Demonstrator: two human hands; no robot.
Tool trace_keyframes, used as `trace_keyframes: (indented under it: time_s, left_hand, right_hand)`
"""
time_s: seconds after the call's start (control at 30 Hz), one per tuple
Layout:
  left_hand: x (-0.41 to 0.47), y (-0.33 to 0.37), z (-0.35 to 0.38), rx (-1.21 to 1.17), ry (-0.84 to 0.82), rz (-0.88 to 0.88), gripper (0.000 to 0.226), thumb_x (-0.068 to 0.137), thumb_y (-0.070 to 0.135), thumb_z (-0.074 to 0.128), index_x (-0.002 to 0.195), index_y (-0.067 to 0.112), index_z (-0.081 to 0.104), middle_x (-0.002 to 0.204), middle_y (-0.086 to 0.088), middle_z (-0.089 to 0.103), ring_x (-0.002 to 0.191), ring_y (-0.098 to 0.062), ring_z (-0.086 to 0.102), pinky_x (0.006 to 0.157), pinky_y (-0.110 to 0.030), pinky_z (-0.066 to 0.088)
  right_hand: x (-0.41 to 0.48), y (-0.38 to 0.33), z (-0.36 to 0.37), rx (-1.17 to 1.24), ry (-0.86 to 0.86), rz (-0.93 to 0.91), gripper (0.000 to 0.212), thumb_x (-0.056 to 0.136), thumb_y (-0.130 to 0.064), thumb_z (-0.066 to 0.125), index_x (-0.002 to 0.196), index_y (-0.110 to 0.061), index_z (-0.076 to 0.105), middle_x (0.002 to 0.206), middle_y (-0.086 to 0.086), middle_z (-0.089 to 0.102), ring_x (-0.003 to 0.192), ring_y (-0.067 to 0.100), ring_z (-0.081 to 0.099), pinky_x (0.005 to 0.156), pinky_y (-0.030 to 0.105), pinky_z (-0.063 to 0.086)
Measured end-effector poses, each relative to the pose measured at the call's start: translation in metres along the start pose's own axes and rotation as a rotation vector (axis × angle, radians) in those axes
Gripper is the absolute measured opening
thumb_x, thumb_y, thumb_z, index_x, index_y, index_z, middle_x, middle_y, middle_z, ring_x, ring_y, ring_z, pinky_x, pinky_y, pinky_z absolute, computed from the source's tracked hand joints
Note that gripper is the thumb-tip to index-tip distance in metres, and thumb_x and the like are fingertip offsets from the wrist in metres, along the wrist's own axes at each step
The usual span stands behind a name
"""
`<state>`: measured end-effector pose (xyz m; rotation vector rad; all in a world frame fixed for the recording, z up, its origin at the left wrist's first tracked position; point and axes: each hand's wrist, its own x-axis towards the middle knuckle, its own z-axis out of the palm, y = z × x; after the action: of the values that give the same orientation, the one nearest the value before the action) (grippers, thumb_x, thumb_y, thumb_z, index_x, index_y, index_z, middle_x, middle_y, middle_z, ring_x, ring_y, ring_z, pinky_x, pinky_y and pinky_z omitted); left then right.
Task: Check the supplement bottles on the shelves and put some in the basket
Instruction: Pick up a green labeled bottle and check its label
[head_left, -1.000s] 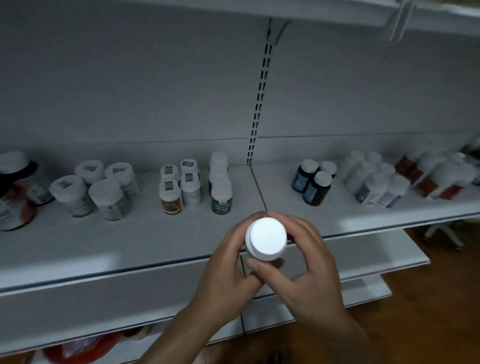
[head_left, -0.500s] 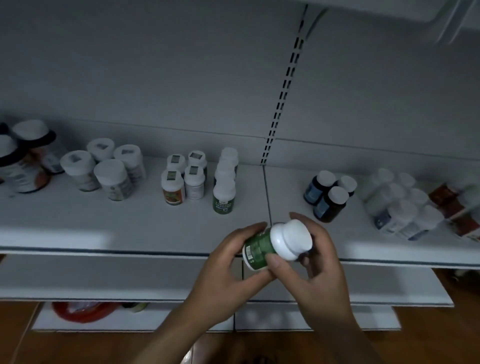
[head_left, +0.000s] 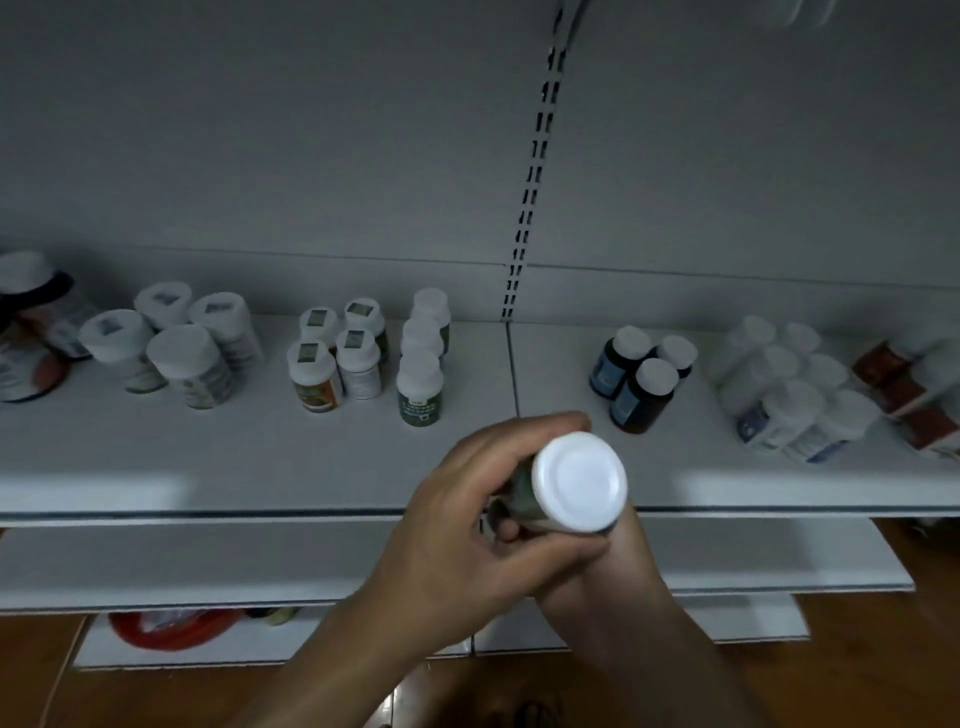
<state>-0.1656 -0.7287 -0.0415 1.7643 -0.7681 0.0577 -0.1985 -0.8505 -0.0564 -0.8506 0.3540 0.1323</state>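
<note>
A white shelf runs beyond the fingers, with a lower shelf beneath them. The left hand has its fingers curled round a supplement bottle, held before the shelf edge with its white cap facing up. The right hand lies under the bottle; its fingers are hidden, so their grip cannot be told. Green-labelled bottles stand just beyond the fingers, dark bottles to their right

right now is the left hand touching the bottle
Touching. The head view shows the left hand with fingers curled round the bottle just below its white cap.
</note>
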Motion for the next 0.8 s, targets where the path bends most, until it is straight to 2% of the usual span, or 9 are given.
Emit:
trace_keyframes:
  time_s: [0.07, 0.1, 0.17, 0.37, 0.43, 0.5, 0.57, 0.63, 0.8]
  left_hand:
    - [0.005, 0.001, -0.001, -0.001, 0.017, 0.041, 0.065, 0.071, 0.04, 0.08, 0.13, 0.041, 0.052, 0.131, 0.025, 0.057, 0.125, -0.004, 0.053, 0.097, -0.013, 0.042]
    - [0.006, 0.001, -0.002, -0.009, 0.019, 0.05, 0.065, 0.071, 0.04, 0.08, 0.13, 0.042, 0.052, 0.131, 0.025, 0.057, 0.125, -0.004, 0.053, 0.097, -0.014, 0.042]
    - [0.006, 0.001, -0.003, -0.025, 0.012, 0.044, 0.067, 0.071, 0.04, 0.08, 0.131, 0.044, 0.051, 0.132, 0.025, 0.056, 0.125, -0.005, 0.053, 0.097, -0.015, 0.044]
    - [0.0, -0.008, -0.005, -0.105, 0.003, 0.007, 0.06, 0.074, 0.031, 0.079, 0.128, 0.034, 0.053, 0.132, 0.019, 0.057, 0.125, -0.007, 0.054, 0.101, -0.019, 0.043]
    - [-0.004, -0.014, -0.009, -0.144, 0.008, 0.0, 0.056, 0.077, 0.023, 0.077, 0.126, 0.029, 0.05, 0.131, 0.013, 0.058, 0.124, -0.013, 0.055, 0.1, -0.025, 0.046]
    - [-0.008, -0.02, -0.012, -0.196, 0.018, 0.009, 0.051, 0.08, 0.016, 0.072, 0.123, 0.026, 0.047, 0.13, 0.01, 0.057, 0.123, -0.019, 0.056, 0.097, -0.031, 0.049]
    - [-0.011, -0.025, -0.014, -0.245, 0.043, 0.024, 0.05, 0.081, 0.012, 0.07, 0.123, 0.029, 0.049, 0.13, 0.009, 0.056, 0.122, -0.022, 0.056, 0.094, -0.032, 0.051]
    - [-0.012, -0.028, -0.015, -0.321, 0.059, -0.001, 0.048, 0.079, 0.01, 0.071, 0.121, 0.029, 0.056, 0.129, 0.004, 0.057, 0.122, -0.022, 0.055, 0.091, -0.03, 0.052]
    - [-0.012, -0.025, -0.021, -0.627, 0.08, -0.25, 0.042, 0.074, 0.026, 0.075, 0.115, 0.025, 0.066, 0.113, 0.0, 0.068, 0.102, -0.018, 0.066, 0.079, -0.027, 0.054]
  right_hand:
    - [0.0, -0.006, 0.008, 0.069, -0.011, -0.015, 0.021, 0.091, -0.012, 0.051, 0.088, -0.017, 0.072, 0.086, 0.003, 0.066, 0.078, 0.014, 0.063, 0.071, 0.028, 0.05]
    - [0.001, -0.009, 0.012, 0.113, -0.009, -0.007, 0.021, 0.086, -0.028, 0.053, 0.081, -0.019, 0.072, 0.082, 0.003, 0.062, 0.074, 0.013, 0.059, 0.069, 0.028, 0.044]
    - [0.0, -0.011, 0.017, 0.132, 0.015, -0.004, 0.027, 0.078, -0.04, 0.054, 0.077, -0.02, 0.073, 0.08, 0.003, 0.058, 0.072, 0.012, 0.057, 0.068, 0.028, 0.041]
    - [-0.005, -0.012, 0.016, -0.082, 0.126, -0.126, 0.028, 0.082, -0.041, 0.057, 0.084, -0.02, 0.075, 0.082, -0.001, 0.071, 0.075, 0.009, 0.068, 0.073, 0.028, 0.05]
    - [-0.004, -0.017, 0.014, -0.252, 0.178, -0.223, 0.029, 0.092, -0.037, 0.054, 0.099, -0.015, 0.072, 0.093, 0.001, 0.074, 0.086, 0.013, 0.069, 0.077, 0.031, 0.052]
    - [-0.006, -0.024, 0.013, -0.399, 0.187, -0.362, 0.019, 0.09, -0.033, 0.06, 0.097, -0.018, 0.07, 0.087, -0.005, 0.071, 0.081, 0.01, 0.066, 0.071, 0.028, 0.052]
    - [-0.01, -0.03, 0.01, -0.551, 0.14, -0.485, 0.012, 0.085, -0.036, 0.067, 0.092, -0.028, 0.071, 0.087, -0.009, 0.07, 0.078, 0.007, 0.064, 0.065, 0.022, 0.051]
    - [-0.012, -0.034, 0.004, -0.686, 0.06, -0.557, 0.02, 0.082, -0.042, 0.063, 0.1, -0.035, 0.069, 0.095, -0.008, 0.07, 0.081, 0.007, 0.062, 0.067, 0.021, 0.052]
    - [-0.013, -0.037, -0.012, -0.874, -0.161, -0.595, 0.044, 0.082, -0.035, 0.063, 0.124, -0.046, 0.055, 0.119, -0.009, 0.062, 0.101, 0.018, 0.06, 0.083, 0.034, 0.054]
